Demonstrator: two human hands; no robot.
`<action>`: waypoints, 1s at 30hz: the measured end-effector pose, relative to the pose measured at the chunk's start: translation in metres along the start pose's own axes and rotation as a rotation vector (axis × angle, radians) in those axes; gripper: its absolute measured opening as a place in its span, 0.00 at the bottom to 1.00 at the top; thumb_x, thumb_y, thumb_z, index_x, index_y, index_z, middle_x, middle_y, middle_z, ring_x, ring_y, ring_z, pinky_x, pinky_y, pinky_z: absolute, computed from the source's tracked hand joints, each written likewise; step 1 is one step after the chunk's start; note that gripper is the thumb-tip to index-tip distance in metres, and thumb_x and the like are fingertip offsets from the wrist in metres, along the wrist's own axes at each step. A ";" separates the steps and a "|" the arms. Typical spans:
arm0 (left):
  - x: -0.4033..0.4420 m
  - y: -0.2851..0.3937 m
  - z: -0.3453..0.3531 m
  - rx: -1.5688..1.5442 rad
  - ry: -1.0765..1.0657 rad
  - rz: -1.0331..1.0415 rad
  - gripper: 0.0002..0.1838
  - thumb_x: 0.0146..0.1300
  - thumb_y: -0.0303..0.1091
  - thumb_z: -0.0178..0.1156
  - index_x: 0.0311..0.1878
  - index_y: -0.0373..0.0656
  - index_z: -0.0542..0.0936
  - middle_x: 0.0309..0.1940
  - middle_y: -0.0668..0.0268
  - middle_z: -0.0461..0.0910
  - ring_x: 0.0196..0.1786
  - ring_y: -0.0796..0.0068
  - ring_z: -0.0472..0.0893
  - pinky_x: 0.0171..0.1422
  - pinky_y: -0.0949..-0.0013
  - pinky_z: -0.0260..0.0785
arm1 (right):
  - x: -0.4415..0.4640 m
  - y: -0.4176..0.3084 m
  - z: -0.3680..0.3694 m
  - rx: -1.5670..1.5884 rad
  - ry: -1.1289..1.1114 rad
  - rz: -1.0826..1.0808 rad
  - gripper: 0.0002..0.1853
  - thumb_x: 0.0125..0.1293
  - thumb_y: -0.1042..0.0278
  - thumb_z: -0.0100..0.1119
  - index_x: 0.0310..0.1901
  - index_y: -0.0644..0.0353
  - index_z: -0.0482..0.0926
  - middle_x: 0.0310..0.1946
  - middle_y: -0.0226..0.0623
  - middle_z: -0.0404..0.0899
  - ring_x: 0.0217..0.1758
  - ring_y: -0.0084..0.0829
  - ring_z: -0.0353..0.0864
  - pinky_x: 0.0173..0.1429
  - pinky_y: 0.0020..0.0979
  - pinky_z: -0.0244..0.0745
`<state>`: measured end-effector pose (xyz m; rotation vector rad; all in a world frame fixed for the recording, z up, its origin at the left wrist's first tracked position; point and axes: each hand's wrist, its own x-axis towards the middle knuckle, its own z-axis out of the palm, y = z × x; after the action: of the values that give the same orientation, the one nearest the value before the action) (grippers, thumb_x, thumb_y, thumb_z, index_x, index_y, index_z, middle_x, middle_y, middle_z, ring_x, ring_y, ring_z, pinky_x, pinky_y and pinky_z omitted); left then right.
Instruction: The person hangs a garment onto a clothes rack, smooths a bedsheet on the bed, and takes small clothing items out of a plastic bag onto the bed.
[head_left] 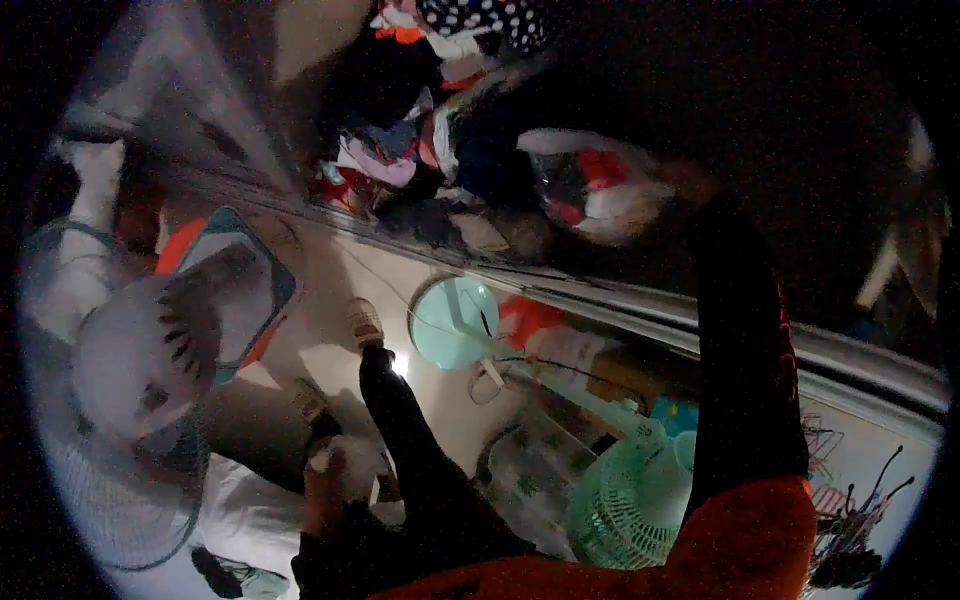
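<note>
My right arm reaches up across a dark opening. My right hand [692, 183], dim and blurred, is closed at the edge of a translucent plastic bag [625, 205] with red and dark items inside. Low in the view, my left hand [322, 490] is held near my body, its fingers curled around something pale that I cannot make out. Beyond the bag lies a heap of mixed clothes [385, 150], with a black-and-white polka-dot cloth [490, 20] at the top.
A mint-green fan [630, 500] with a round base [440, 335] lies along the sliding-door track [600, 300]. At left stand a grey fan-like appliance [150, 350] and a grey-and-orange box [240, 280]. Wire hangers [850, 500] are at lower right. My slippered foot [365, 322] is on the floor.
</note>
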<state>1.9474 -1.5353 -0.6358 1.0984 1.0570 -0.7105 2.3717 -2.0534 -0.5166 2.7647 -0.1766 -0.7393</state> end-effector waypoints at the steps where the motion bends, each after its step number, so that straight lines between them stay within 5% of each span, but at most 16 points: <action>1: -0.002 -0.004 -0.006 0.005 -0.011 0.027 0.16 0.65 0.36 0.58 0.52 0.39 0.74 0.42 0.61 0.78 0.41 0.70 0.77 0.43 0.67 0.72 | -0.012 -0.007 -0.010 0.028 0.012 -0.008 0.18 0.57 0.61 0.58 0.48 0.58 0.78 0.40 0.40 0.80 0.38 0.36 0.76 0.43 0.37 0.71; 6: 0.027 -0.069 -0.063 0.140 -0.067 0.200 0.15 0.64 0.35 0.60 0.51 0.39 0.75 0.38 0.65 0.79 0.37 0.72 0.77 0.41 0.68 0.71 | -0.069 -0.047 -0.049 0.181 0.007 -0.060 0.18 0.57 0.61 0.59 0.48 0.58 0.79 0.40 0.40 0.80 0.36 0.35 0.77 0.42 0.36 0.72; 9: -0.039 0.004 -0.053 0.391 -0.018 0.141 0.15 0.63 0.35 0.60 0.50 0.39 0.75 0.35 0.67 0.78 0.34 0.73 0.76 0.40 0.68 0.71 | -0.114 -0.074 -0.067 0.131 0.137 -0.137 0.17 0.54 0.62 0.61 0.44 0.59 0.79 0.37 0.37 0.80 0.34 0.33 0.76 0.40 0.33 0.71; 11: -0.084 0.040 -0.045 0.167 -0.080 0.221 0.17 0.63 0.39 0.60 0.49 0.37 0.75 0.33 0.66 0.78 0.34 0.73 0.76 0.39 0.68 0.70 | -0.146 -0.087 -0.078 0.737 0.061 -0.177 0.14 0.50 0.62 0.65 0.35 0.60 0.77 0.28 0.32 0.76 0.30 0.28 0.71 0.33 0.33 0.66; 15: -0.125 0.054 -0.064 0.190 -0.096 0.169 0.22 0.63 0.44 0.60 0.49 0.35 0.75 0.33 0.64 0.78 0.34 0.73 0.77 0.38 0.70 0.70 | -0.220 -0.121 -0.105 0.659 -0.024 -0.199 0.11 0.50 0.65 0.64 0.31 0.60 0.73 0.24 0.27 0.70 0.27 0.26 0.68 0.28 0.32 0.62; 17: -0.143 0.060 -0.064 0.010 -0.046 0.135 0.25 0.61 0.47 0.61 0.50 0.33 0.74 0.34 0.64 0.78 0.35 0.75 0.76 0.38 0.71 0.70 | -0.238 -0.125 -0.096 0.908 -0.161 -0.411 0.10 0.49 0.69 0.62 0.31 0.60 0.73 0.23 0.28 0.71 0.24 0.25 0.68 0.25 0.31 0.62; 19: -0.149 0.062 -0.071 -0.036 -0.139 0.110 0.28 0.60 0.48 0.63 0.52 0.32 0.73 0.35 0.63 0.78 0.35 0.75 0.76 0.39 0.73 0.69 | -0.271 -0.160 -0.103 0.725 -0.175 -0.337 0.08 0.50 0.71 0.62 0.30 0.60 0.72 0.23 0.28 0.70 0.26 0.23 0.67 0.28 0.30 0.63; 23: -0.162 0.076 -0.043 0.251 -0.164 0.674 0.29 0.59 0.45 0.64 0.60 0.44 0.70 0.42 0.59 0.79 0.40 0.72 0.77 0.44 0.71 0.71 | -0.309 -0.200 -0.095 0.592 -0.298 -0.328 0.08 0.50 0.74 0.61 0.27 0.60 0.69 0.24 0.28 0.69 0.29 0.22 0.67 0.31 0.30 0.65; 26: -0.149 0.058 -0.041 0.546 -0.269 0.693 0.30 0.59 0.48 0.63 0.61 0.43 0.69 0.43 0.58 0.79 0.43 0.69 0.77 0.45 0.70 0.71 | -0.320 -0.217 -0.075 0.473 -0.343 -0.468 0.09 0.50 0.75 0.61 0.28 0.61 0.69 0.23 0.28 0.69 0.30 0.22 0.68 0.31 0.31 0.65; 28: -0.156 0.046 -0.043 0.422 -0.343 0.557 0.29 0.60 0.51 0.62 0.56 0.38 0.72 0.40 0.60 0.79 0.40 0.71 0.78 0.46 0.70 0.71 | -0.328 -0.224 -0.061 0.513 -0.336 -0.611 0.09 0.50 0.74 0.60 0.28 0.61 0.68 0.23 0.28 0.68 0.30 0.22 0.67 0.31 0.31 0.66; 30: -0.165 0.035 -0.048 0.063 -0.375 0.115 0.25 0.63 0.48 0.60 0.51 0.34 0.74 0.38 0.63 0.79 0.36 0.75 0.77 0.40 0.72 0.70 | -0.342 -0.241 -0.050 0.719 -0.468 -0.546 0.09 0.51 0.73 0.60 0.29 0.59 0.68 0.25 0.27 0.68 0.32 0.21 0.66 0.33 0.30 0.65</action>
<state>1.9026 -1.4844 -0.4739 1.0207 0.6516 -0.8233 2.1135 -1.7483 -0.3844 3.2741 0.3035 -1.7608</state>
